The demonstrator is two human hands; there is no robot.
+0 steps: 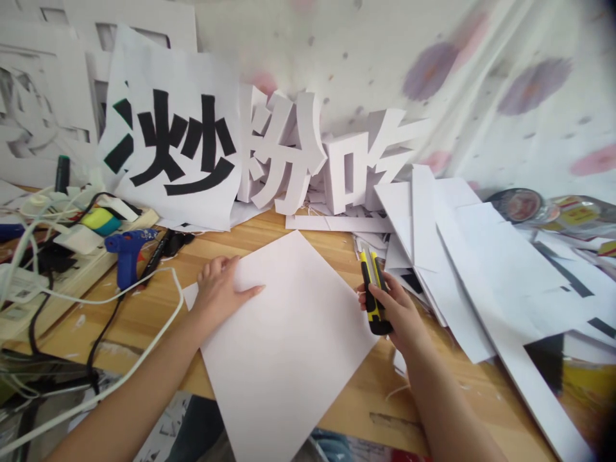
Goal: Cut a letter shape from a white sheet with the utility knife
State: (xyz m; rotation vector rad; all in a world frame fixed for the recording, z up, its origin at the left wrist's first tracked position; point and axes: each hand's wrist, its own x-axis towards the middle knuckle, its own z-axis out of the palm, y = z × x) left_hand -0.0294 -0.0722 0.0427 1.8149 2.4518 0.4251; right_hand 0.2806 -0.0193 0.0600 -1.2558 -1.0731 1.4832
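A blank white board (289,346) lies at an angle on the wooden table, its near corner reaching over the front edge. My left hand (221,285) rests on the board's upper left side, thumb spread away from the fingers. In my right hand (397,305) is a yellow and black utility knife (374,289), its tip pointing away from me, close by the board's right edge. Behind the board stand thick white cut-out characters (289,151), and to their left leans a sheet with a bold black printed character (185,141).
At left are a blue glue gun (128,253), a power strip (43,289) and a white cable (144,359) looping near my left arm. White board offcuts (495,269) pile up at right, beside tape rolls (522,205). A flowered curtain (366,58) hangs behind.
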